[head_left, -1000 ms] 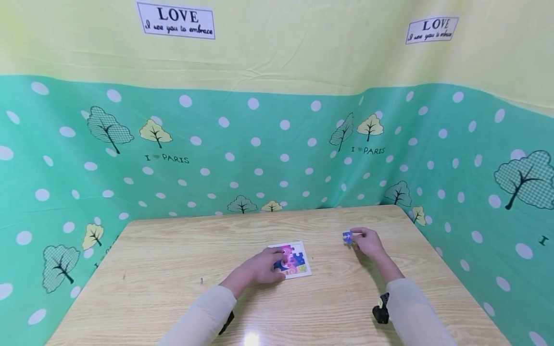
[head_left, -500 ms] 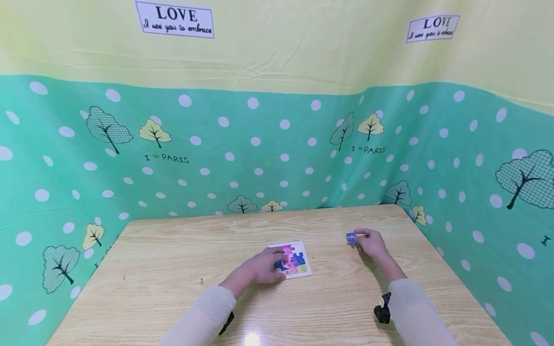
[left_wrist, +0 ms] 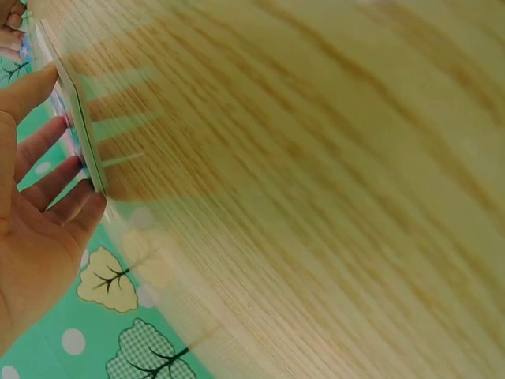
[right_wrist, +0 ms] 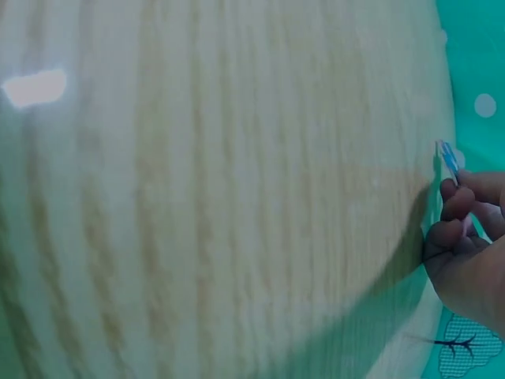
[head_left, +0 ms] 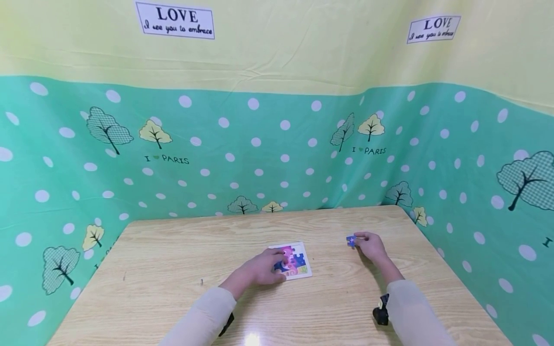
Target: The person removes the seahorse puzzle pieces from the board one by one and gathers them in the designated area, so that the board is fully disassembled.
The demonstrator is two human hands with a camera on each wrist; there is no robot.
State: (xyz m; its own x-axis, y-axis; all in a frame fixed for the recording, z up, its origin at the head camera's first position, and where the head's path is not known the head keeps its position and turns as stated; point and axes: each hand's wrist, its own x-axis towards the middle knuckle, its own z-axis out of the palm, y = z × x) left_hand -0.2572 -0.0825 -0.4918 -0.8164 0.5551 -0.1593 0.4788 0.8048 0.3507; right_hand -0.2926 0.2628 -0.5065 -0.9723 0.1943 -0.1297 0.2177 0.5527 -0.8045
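Note:
A small square jigsaw puzzle [head_left: 300, 260] in a white frame lies on the table, with a pink creature on dark blue. Bare white backing shows near its far right corner. My left hand [head_left: 261, 267] rests on the left side, its spread fingers over the picture and its thumb by the near edge. In the left wrist view, the fingertips touch the puzzle's frame [left_wrist: 77, 110]. Right of the puzzle, my right hand [head_left: 371, 247] pinches a blue jigsaw piece [head_left: 350, 240] with a pale star-like mark between thumb and fingers. The piece appears edge-on in the right wrist view.
The light wooden table [head_left: 173, 269] spreads around both hands. A green and yellow printed curtain [head_left: 259, 144] hangs behind the table and along its sides. Black wrist cameras [head_left: 381, 312] sit under the sleeves.
The right hand has shifted slightly right and nearer with the jigsaw piece, whose angle has turned a little. The left hand and the puzzle stay in place.

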